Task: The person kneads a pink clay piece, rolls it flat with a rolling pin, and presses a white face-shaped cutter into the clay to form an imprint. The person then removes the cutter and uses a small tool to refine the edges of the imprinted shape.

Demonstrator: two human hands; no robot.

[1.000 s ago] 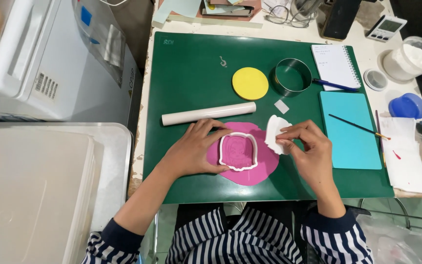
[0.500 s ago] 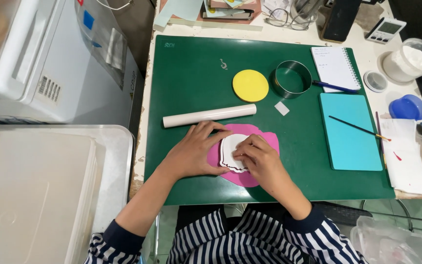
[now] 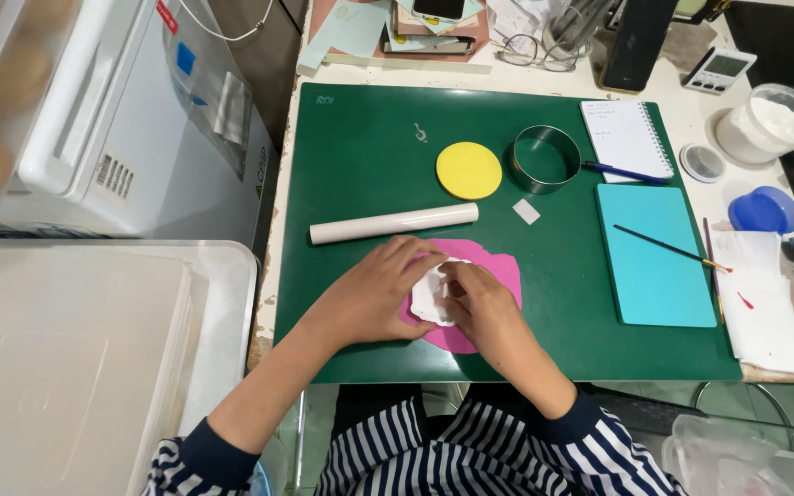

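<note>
Hands meet at the middle of a green cutting mat (image 3: 369, 138) in the head view. The left hand (image 3: 380, 292) lies palm down with fingers curled over the left edge of a white cutter (image 3: 432, 296), which sits on a rolled-out pink sheet of clay (image 3: 493, 271). The right hand (image 3: 478, 308) comes in from the right, its fingers bent and pressed together on top of the cutter, so most of the white piece is hidden beneath both hands. The pink sheet lies flat on the mat, near its front edge.

Just behind the hands a white rolling pin (image 3: 393, 223) lies across the mat. Further back sit a yellow clay disc (image 3: 469, 170) and, just beside it, a round metal ring cutter (image 3: 545, 159). A small white square (image 3: 526, 211) lies between the ring and the pink sheet. To the right, a turquoise board (image 3: 656, 266) carries a thin brush (image 3: 671, 248), and a spiral notebook (image 3: 627, 138) lies behind it.
</note>
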